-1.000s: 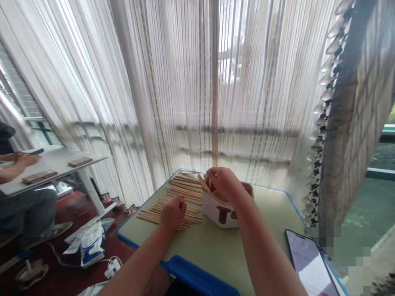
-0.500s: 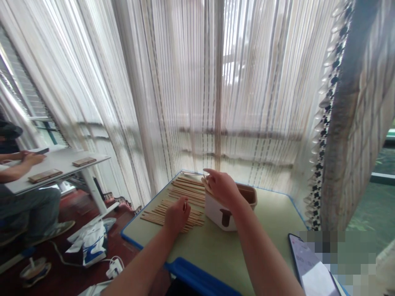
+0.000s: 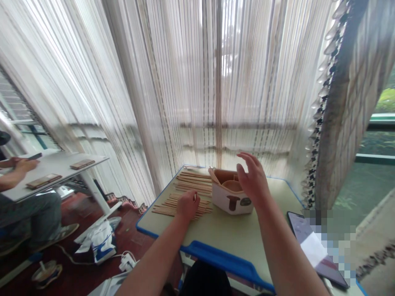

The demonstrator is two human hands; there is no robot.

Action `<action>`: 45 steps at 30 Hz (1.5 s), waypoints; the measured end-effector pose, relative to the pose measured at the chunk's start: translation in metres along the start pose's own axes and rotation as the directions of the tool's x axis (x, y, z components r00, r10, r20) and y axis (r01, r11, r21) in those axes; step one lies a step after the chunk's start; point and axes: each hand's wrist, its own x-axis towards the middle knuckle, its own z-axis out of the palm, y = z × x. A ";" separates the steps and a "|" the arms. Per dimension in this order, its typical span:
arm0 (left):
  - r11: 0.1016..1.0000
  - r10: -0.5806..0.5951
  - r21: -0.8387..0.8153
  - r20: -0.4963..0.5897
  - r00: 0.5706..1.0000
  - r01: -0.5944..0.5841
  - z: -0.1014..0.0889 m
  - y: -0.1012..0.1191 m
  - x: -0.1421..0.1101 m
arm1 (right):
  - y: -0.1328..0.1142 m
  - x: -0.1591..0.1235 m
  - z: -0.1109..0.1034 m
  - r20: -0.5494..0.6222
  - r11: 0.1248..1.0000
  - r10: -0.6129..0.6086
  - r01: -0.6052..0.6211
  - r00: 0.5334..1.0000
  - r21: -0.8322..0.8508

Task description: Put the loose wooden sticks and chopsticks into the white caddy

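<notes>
Rows of thin wooden chopsticks (image 3: pixel 196 177) lie on the pale table, left of a white storage box (image 3: pixel 219 199) with a brown interior. My left hand (image 3: pixel 187 205) rests over the nearer row with its fingers curled in; whether a stick is in them is hidden. Above the box's right end, my right hand (image 3: pixel 254 179) is raised, thumb and fingers apart, with nothing in it. Some slim pale sticks (image 3: pixel 211 172) stand up at the box's back left corner. A round brown shape (image 3: pixel 233 186) shows inside the box.
A phone (image 3: pixel 317 250) lies at the table's right edge. The blue table rim (image 3: pixel 216 257) runs along the front. Striped curtains (image 3: pixel 197 82) hang behind. A person (image 3: pixel 21 172) sits at a white table on the left; bags and a charger are on the floor.
My right hand has left the box's back left corner and moved right, its fingers spreading. The left hand stays over the chopsticks. The whole view has shifted slightly.
</notes>
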 end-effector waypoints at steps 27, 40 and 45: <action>0.968 0.100 0.192 0.298 0.949 -0.162 -0.006 -0.001 -0.008 | 0.068 -0.131 0.038 -0.302 0.862 0.490 -0.507 0.818 0.028; 0.964 0.107 0.197 0.318 0.942 -0.176 -0.002 -0.001 -0.007 | 0.064 -0.132 0.037 -0.337 0.875 0.404 -0.467 0.850 -0.130; 0.974 0.126 0.141 0.323 0.938 -0.179 0.002 -0.004 -0.005 | 0.068 -0.133 0.040 -0.361 0.866 0.414 -0.484 0.836 -0.126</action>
